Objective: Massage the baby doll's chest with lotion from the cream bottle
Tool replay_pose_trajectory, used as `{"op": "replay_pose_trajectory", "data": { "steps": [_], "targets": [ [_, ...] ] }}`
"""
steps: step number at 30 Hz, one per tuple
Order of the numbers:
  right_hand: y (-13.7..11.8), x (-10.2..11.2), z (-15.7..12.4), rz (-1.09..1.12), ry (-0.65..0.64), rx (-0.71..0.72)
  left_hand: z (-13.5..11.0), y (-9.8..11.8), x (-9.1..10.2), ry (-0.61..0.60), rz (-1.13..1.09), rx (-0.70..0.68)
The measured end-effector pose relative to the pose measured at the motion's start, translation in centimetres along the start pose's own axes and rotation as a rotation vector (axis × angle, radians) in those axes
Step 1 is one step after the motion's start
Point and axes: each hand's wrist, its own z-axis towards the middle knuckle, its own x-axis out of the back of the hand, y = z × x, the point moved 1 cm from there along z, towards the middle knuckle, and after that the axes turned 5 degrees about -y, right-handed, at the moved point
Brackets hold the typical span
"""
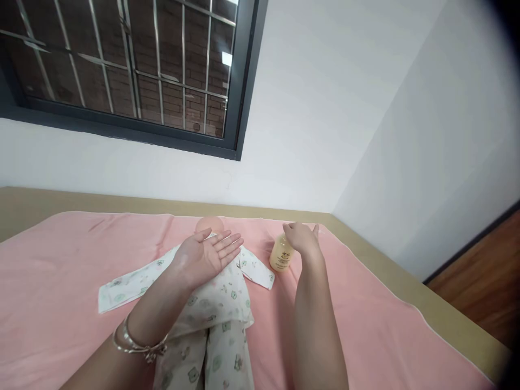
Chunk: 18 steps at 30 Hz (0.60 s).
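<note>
My left hand [207,258] is held palm up with its fingers stretched out, and a whitish smear shows near the base of the palm. Beneath it lies a baby-sized figure, seemingly a doll, in a white printed outfit [221,303]. Its round, bare head [210,223] shows partly behind my fingers. To the right, my right hand [303,238] is closed over the top of a pale yellow lotion bottle [281,254] with dark lettering. The bottle leans slightly on the pink cloth, close to the outfit's right sleeve. My hand hides its cap and most of my fingertips.
A pink sheet [377,314] covers most of the tan bed or table top [390,265]. White walls [309,108] rise behind and to the right. A dark-framed window [239,108] with metal bars is at upper left, and a brown wooden panel [483,276] at right.
</note>
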Motion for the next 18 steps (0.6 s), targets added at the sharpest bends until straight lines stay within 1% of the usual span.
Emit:
{"op": "replay_pose_trajectory", "data": {
  "steps": [4, 7, 9, 11, 13, 14, 15, 16, 17, 18],
  "targets": [
    [0.6, -0.4, 0.1, 0.02, 0.012, 0.018, -2.1, 0.9, -0.6, -0.003, 0.002, -0.047],
    [0.6, -0.2, -0.3, 0.086, 0.0, 0.017, -3.3, 1.4, -0.7, 0.004, 0.012, -0.083],
    [-0.2, 0.0, -1.3, 0.141, 0.037, -0.001, -3.8, 1.6, -0.7, 0.031, 0.038, -0.097],
    [-2.0, 0.3, -2.9, 0.203, 0.133, 0.042, -4.2, 1.5, -0.9, 0.082, 0.065, -0.106],
    [-4.7, 0.2, -5.2, 0.288, 0.226, 0.194, -4.7, 1.0, -1.2, 0.111, 0.085, -0.107],
    [-6.3, 0.0, -6.4, 0.349, 0.241, 0.322, -5.0, 0.7, -1.4, 0.09, 0.096, -0.1],
    [-7.8, -0.4, -7.7, 0.407, 0.24, 0.471, -5.3, 0.3, -1.7, 0.045, 0.11, -0.09],
    [-9.3, -0.8, -9.1, 0.449, 0.207, 0.63, -5.6, 0.0, -2.0, -0.022, 0.128, -0.08],
    [-10.7, -1.3, -10.4, 0.474, 0.182, 0.754, -5.9, -0.2, -2.2, -0.096, 0.151, -0.073],
    [-11.9, -1.9, -11.7, 0.468, 0.177, 0.844, -6.2, -0.4, -2.4, -0.163, 0.181, -0.084]
  ]
}}
